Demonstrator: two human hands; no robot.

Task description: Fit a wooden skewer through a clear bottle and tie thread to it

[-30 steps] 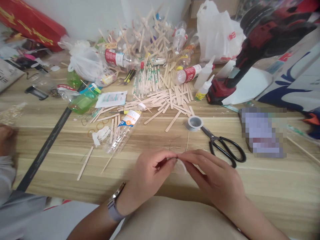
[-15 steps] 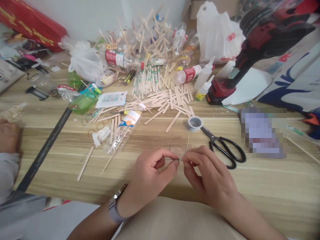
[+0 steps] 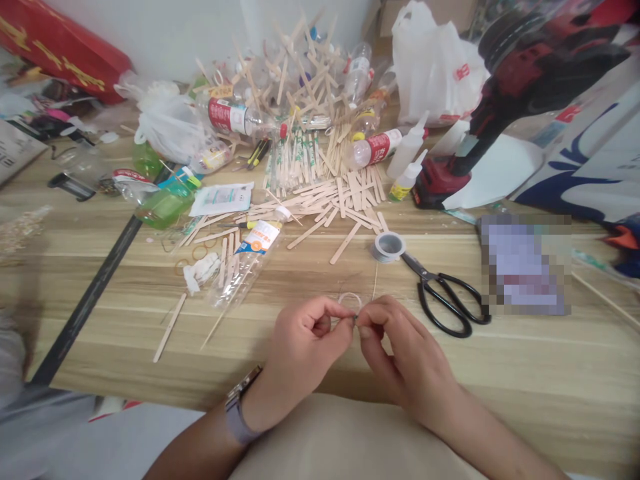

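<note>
The left hand (image 3: pixel 311 343) was nearly closed, thumb and forefinger pinching a tiny dark piece (image 3: pixel 355 319). The right hand (image 3: pixel 407 357) was half-curled, fingertips close at its 3 o'clock; I couldn't tell whether they gripped it. From there, a pale loop (image 3: pixel 350 294) stood at 12 o'clock, 1 gray spool (image 3: pixel 389 248) at 1, and black-handled scissors (image 3: pixel 429 277) between 2 and 3.

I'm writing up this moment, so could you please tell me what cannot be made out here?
- Head view: the small dark piece between the left hand and right hand, too small to identify, fingertips crowding it.
- Head view: the pixelated object, its detail masked by blocks.
- Head view: the red item, cut off by the left edge.
</note>
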